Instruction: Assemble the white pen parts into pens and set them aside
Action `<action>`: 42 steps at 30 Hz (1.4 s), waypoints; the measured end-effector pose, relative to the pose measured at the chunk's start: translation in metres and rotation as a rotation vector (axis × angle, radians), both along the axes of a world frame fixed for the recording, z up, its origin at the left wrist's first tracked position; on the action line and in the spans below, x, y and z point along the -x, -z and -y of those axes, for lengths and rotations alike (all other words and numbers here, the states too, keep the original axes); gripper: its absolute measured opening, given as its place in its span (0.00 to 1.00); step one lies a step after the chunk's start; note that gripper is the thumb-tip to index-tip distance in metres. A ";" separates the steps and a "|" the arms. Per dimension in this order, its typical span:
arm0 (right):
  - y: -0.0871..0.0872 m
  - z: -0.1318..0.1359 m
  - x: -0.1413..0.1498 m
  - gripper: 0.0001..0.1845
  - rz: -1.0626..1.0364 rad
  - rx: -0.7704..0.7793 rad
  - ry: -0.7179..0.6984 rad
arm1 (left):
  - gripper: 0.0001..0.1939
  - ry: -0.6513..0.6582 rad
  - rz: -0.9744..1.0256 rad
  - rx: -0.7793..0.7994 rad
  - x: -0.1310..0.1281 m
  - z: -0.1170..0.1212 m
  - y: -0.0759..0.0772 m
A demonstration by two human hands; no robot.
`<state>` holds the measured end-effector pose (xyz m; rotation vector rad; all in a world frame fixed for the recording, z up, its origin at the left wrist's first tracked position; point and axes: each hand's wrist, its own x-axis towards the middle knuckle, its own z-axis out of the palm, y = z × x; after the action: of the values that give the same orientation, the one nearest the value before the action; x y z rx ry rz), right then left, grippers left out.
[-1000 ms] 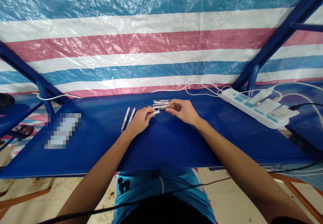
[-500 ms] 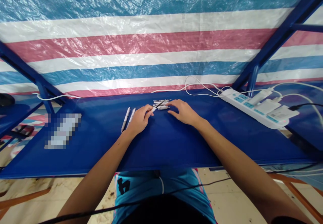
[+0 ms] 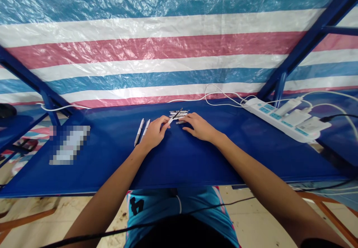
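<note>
Between the closed fingers of my left hand (image 3: pixel 154 133) is a white pen barrel (image 3: pixel 170 121), tilted up to the right, with a thin dark refill (image 3: pixel 178 113) sticking out of its end. My right hand (image 3: pixel 200 127) reaches over the near side of a small pile of white and grey pen parts (image 3: pixel 179 112). Its thumb stands apart from the fingers, whose tips are at the pile and partly cover it. Two white pens with grey grips, a left one (image 3: pixel 139 132) and a right one (image 3: pixel 145 129), lie side by side left of my left hand, the right one partly hidden.
The blue surface (image 3: pixel 184 162) carries a white power strip (image 3: pixel 279 119) with chargers and cables at the right. A pixelated, pale flat object (image 3: pixel 69 145) lies at the left. Behind hangs a striped plastic sheet (image 3: pixel 156 46), between blue metal bars (image 3: pixel 304 43).
My right hand has moved slightly left and nearer, its fingers now covering more of the front pen parts. My left hand stays in place with the barrel and refill.
</note>
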<state>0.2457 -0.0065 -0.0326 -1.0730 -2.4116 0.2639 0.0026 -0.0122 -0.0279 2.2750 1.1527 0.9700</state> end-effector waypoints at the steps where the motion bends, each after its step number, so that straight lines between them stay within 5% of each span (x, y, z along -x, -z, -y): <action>1: 0.000 0.000 0.000 0.16 0.002 0.003 0.009 | 0.09 -0.003 0.000 -0.001 0.000 0.000 0.001; 11: -0.006 0.001 0.003 0.05 -0.022 0.049 0.078 | 0.08 -0.011 0.002 -0.009 -0.002 -0.001 0.002; 23: -0.005 0.000 0.002 0.07 -0.044 0.158 0.025 | 0.08 -0.034 -0.032 -0.014 0.000 -0.003 0.005; 33: -0.013 -0.010 -0.028 0.10 -0.177 0.023 0.148 | 0.06 -0.101 -0.068 -0.070 0.001 -0.003 0.002; 42: -0.016 -0.009 -0.026 0.10 -0.256 -0.006 0.149 | 0.05 -0.125 -0.101 -0.079 0.003 -0.006 0.003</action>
<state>0.2717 0.0023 -0.0165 -1.1365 -2.0948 0.3224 -0.0005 -0.0067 -0.0306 2.3624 1.3349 0.9723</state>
